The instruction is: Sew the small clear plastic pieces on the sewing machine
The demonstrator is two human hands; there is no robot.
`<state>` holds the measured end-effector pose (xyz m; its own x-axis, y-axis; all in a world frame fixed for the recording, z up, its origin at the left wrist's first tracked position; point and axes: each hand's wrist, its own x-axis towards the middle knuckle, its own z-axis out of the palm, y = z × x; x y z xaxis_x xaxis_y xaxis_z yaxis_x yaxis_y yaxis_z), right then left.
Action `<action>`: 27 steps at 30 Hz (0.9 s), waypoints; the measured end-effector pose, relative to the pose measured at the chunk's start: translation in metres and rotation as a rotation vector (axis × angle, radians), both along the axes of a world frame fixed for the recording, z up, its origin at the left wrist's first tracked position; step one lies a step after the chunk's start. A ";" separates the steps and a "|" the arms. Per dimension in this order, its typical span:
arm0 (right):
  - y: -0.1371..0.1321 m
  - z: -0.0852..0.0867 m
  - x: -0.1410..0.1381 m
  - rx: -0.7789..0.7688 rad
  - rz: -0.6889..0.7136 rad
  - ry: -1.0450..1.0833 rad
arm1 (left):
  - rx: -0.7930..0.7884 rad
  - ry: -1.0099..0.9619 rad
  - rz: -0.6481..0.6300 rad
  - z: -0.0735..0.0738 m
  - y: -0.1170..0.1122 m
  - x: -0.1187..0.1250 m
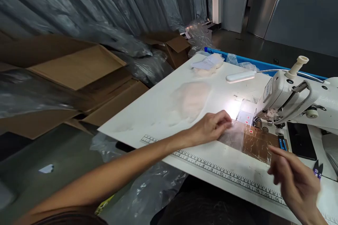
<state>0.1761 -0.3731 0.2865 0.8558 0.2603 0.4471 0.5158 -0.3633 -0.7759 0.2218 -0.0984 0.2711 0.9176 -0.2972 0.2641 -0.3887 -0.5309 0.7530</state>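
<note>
My left hand [212, 126] rests on the white sewing table [158, 112], its fingers pressed together on the edge of a thin clear film [233, 137] that lies over a brown taped patch [257, 142] before the needle. My right hand [297, 179] hovers above the table's front edge, fingers loosely apart and somewhat blurred, holding nothing. A white sewing machine [298, 100] stands at the right with its lamp [241, 76] lit, throwing a bright spot just beyond my left fingertips.
Pale fluffy pieces [191, 100] and a small white pile [208, 64] lie farther back on the table. Thread snips [318, 169] sit at the right. A printed ruler [224, 174] runs along the front edge. Cardboard boxes [79, 77] and plastic sheeting fill the left.
</note>
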 end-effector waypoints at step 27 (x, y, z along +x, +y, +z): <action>0.024 -0.037 0.068 -0.403 -0.067 0.300 | 0.529 -0.325 -0.102 -0.020 -0.014 0.102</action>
